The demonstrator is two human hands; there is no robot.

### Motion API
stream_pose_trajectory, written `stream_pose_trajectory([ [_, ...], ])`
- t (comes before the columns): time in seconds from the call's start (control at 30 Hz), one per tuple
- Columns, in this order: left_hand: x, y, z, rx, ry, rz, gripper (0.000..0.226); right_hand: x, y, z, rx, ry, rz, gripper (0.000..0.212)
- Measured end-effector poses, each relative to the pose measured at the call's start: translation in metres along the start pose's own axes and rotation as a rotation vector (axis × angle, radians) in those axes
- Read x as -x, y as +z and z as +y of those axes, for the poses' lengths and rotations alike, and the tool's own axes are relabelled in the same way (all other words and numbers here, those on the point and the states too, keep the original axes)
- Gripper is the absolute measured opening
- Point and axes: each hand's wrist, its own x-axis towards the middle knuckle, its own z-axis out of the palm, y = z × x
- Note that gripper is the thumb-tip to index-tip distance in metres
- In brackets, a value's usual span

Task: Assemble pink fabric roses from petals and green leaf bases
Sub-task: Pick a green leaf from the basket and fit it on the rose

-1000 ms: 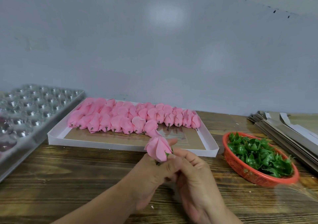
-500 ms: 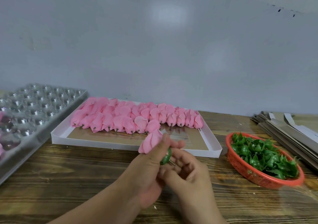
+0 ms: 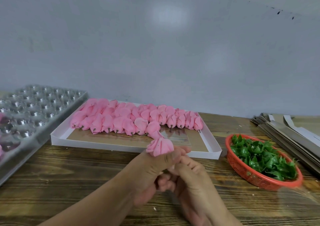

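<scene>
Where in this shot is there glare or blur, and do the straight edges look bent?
Head view: a soft bright patch of glare sits on the grey wall; the clear plastic tray glints with reflections. The left hand and right hand look slightly motion-smeared, while the held pink rose is fairly sharp. The wide-angle lens splays the white box and the table edges outward.

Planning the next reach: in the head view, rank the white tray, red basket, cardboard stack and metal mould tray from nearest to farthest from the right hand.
1. white tray, just beyond the right hand.
2. red basket, to the right.
3. cardboard stack far right, and metal mould tray far left: too close to call.
</scene>
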Motion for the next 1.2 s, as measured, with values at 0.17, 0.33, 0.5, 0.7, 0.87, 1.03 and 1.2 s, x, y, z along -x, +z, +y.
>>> stream_pose_trajectory([
  [0.17, -0.003, 0.000, -0.001, -0.041, -0.019, 0.042, 0.058, 0.000, 0.004, 0.004, 0.110, -0.098, 0.036, 0.019],
  [0.33, -0.006, 0.005, -0.009, 0.031, 0.020, 0.170, 0.040, -0.001, -0.002, 0.011, 0.627, -0.387, 0.224, 0.023],
  [0.5, -0.001, 0.005, -0.005, -0.111, 0.012, 0.134, 0.036, 0.000, -0.001, 0.006, 0.255, -0.186, 0.070, 0.015],
  [0.7, 0.002, 0.000, 0.001, -0.138, 0.004, -0.042, 0.046, 0.000, -0.001, 0.000, 0.001, 0.041, 0.005, 0.021],
  [0.87, 0.006, -0.005, 0.010, -0.117, -0.007, -0.296, 0.040, 0.001, -0.001, -0.002, -0.102, 0.096, -0.070, 0.026],
  [1.03, -0.002, 0.003, -0.001, -0.105, 0.032, 0.026, 0.031, -0.002, 0.001, 0.008, 0.118, -0.105, 0.035, 0.007],
  [1.2, -0.003, 0.007, -0.010, -0.066, 0.061, 0.098, 0.040, -0.001, -0.003, 0.010, 0.465, -0.344, 0.102, 0.031],
])
